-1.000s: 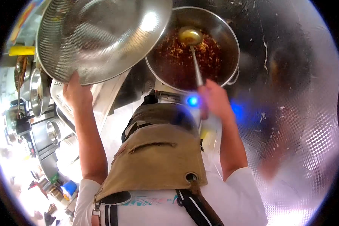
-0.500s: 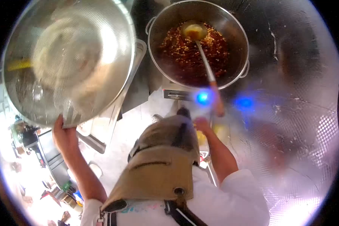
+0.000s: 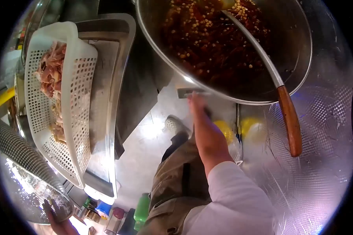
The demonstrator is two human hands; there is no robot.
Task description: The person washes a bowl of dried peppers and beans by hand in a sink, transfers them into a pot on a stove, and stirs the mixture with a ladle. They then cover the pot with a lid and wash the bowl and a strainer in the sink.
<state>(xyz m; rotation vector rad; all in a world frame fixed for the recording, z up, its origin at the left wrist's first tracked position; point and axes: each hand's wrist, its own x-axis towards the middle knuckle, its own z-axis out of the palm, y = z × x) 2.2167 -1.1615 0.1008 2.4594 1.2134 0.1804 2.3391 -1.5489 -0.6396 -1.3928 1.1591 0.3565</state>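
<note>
At the lower left, my left hand (image 3: 57, 217) grips the rim of a large perforated metal colander (image 3: 31, 172), which is tipped on its side. My right hand (image 3: 196, 102) reaches below the front rim of a big metal pot (image 3: 239, 98), beside a small metal plate (image 3: 184, 93). Its fingers are blurred, so their grip cannot be made out. Dark red sauce (image 3: 219, 51) with pale seeds or bits fills the pot's bottom. A ladle (image 3: 289, 121) with a wooden handle leans in the pot, handle over the rim, untouched by either hand.
On the left a white plastic basket (image 3: 82, 78) holding raw meat pieces (image 3: 53, 74) stands on a metal tray (image 3: 119, 78). Textured metal counter (image 3: 321, 172) lies to the right. A green container (image 3: 142, 209) stands low near my legs.
My left hand has lowered the colander to the lower left, uncovering the basket of meat. My view has shifted closer to the pot, and my right arm reaches further forward under its rim.
</note>
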